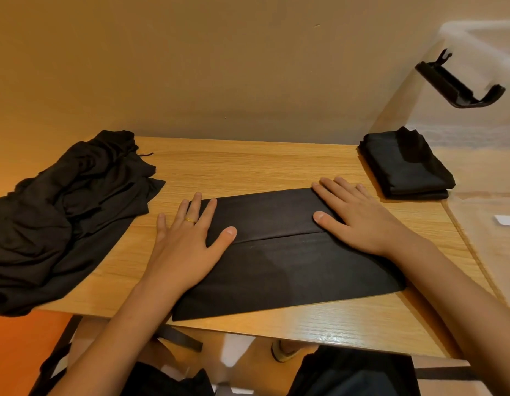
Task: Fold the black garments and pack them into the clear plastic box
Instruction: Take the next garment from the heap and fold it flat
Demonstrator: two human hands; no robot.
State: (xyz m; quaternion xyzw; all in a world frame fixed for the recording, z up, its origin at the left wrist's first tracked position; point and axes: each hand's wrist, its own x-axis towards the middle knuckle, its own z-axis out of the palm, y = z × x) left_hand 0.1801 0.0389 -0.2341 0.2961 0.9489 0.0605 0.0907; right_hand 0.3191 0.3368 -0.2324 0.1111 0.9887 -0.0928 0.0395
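Pale wooden desk (248, 167) against a plain wall. The half-folded black garment (291, 267) lies at its middle, with the left hand (188, 244) and right hand (359, 215) flat on its ends, fingers straight, gripping nothing. Smooth outward along the crease and square the edges before folding again. An unfolded pile (62, 218) lies left. A folded stack (405, 167) sits right, seemingly inside the clear plastic box (476, 132).

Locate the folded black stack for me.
Head view: folded black stack at far right corner of the wooden table, by the clear plastic box, beyond the right hand.
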